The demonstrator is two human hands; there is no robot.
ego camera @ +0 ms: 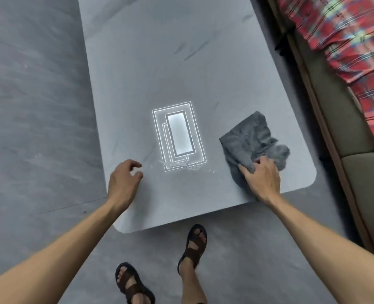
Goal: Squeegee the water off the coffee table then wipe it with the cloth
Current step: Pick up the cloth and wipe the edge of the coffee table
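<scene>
A grey stone-look coffee table [170, 62] stretches away from me. A crumpled grey cloth [249, 137] lies on its near right corner. My right hand [261, 178] rests on the cloth's near edge, fingers bunching the fabric. My left hand [123, 178] hovers over the near left part of the tabletop with loosely curled fingers, holding nothing. A thin streak of water [181, 166] glints between my hands, under the bright reflection of a ceiling light [178, 136]. No squeegee is in view.
A sofa [346, 132] with a red plaid blanket [344, 36] runs along the table's right side, with a narrow gap of floor between. Grey floor [32, 119] lies to the left. My sandalled feet [192, 244] stand at the table's near edge.
</scene>
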